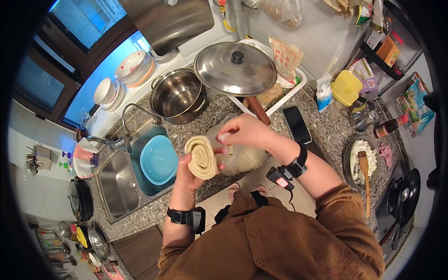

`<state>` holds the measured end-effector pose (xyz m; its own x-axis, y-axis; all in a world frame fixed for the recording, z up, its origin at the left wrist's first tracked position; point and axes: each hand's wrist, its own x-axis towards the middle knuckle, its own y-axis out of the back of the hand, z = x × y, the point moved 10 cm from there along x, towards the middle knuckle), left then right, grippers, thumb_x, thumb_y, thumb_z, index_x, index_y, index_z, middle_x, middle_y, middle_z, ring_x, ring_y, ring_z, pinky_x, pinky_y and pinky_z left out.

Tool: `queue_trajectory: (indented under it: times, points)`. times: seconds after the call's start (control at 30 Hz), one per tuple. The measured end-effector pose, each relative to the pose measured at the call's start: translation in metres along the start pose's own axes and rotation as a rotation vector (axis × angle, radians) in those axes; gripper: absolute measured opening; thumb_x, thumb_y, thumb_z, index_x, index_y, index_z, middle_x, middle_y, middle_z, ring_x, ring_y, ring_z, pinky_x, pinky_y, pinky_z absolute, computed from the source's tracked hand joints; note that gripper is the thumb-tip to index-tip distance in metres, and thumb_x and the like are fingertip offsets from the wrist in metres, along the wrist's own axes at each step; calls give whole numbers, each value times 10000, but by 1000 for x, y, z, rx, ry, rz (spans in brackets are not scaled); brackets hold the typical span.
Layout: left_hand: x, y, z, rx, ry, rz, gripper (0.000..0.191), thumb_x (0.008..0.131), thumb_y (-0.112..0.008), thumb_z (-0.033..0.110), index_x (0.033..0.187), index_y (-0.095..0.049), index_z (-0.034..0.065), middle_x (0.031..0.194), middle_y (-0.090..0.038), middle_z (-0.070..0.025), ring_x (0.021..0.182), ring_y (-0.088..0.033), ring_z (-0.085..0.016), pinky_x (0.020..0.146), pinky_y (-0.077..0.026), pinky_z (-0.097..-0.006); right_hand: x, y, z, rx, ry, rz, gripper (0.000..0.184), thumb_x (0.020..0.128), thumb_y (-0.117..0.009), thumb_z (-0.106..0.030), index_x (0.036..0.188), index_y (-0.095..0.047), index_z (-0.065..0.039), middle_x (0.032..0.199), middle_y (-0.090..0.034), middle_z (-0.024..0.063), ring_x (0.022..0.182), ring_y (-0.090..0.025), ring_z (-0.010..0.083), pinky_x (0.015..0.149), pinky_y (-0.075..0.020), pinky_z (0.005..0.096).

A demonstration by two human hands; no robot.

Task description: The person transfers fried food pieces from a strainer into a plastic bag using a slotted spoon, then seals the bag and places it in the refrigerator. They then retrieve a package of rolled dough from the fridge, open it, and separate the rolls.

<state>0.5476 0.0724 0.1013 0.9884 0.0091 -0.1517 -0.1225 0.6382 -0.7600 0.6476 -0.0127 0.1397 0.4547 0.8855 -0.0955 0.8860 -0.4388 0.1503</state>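
Observation:
My left hand holds a flat, pale coil of rolled dough, its spiral face turned up towards me. The fingers wrap round its far side and the thumb lies along the near edge. Just to the right, my right hand pinches a bit of clear plastic between thumb and fingertips; it looks like part of the plastic bag below. Pale contents show through that bag on the granite counter. The right hand covers part of the bag.
A blue basin sits in the double sink at left. Behind stand a steel pot and a lid over a white tray. At right are a phone and a pan of chopped white food with a wooden spatula.

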Motion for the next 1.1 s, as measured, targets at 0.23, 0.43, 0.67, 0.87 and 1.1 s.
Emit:
queue_trajectory:
  times: [0.23, 0.43, 0.67, 0.87, 1.1]
  points:
    - [32, 0, 62, -209, -251, 36, 593, 869, -387, 597, 983, -618, 63, 962, -616, -123, 778, -607, -248, 820, -517, -540, -38, -29, -78, -1117, 826, 346, 40, 758, -596, -74, 782, -564, -81, 802, -565, 39, 736, -613, 229, 584, -512, 339]
    - [49, -16, 55, -176, -163, -55, 600, 875, -399, 605, 992, -610, 55, 923, -602, -128, 802, -590, -273, 789, -515, -523, -34, -15, -77, -816, 851, 511, 94, 728, -655, -83, 796, -593, -65, 861, -606, 45, 752, -631, 241, 632, -532, 331]
    - [54, -4, 56, -71, -194, -1, 609, 861, -416, 618, 991, -596, 51, 911, -583, -126, 725, -533, -243, 661, -457, -397, -17, -1, -50, -505, 532, 449, 76, 790, -674, -71, 833, -620, -40, 869, -622, 54, 760, -635, 223, 657, -522, 311]
    - [54, 10, 70, -139, -262, -135, 591, 874, -405, 609, 995, -582, 59, 891, -585, -123, 682, -504, -207, 579, -417, -346, -4, 11, 31, 525, 135, 158, 185, 918, -595, -98, 744, -590, -35, 795, -582, -53, 782, -535, 65, 782, -423, 242]
    - [34, 102, 78, -190, -310, 198, 523, 874, -429, 584, 1125, -575, 148, 911, -631, -121, 681, -542, -216, 527, -426, -314, -55, 35, 116, 391, -330, 391, 143, 909, -631, -189, 808, -658, -92, 783, -609, -34, 729, -528, 63, 661, -398, 196]
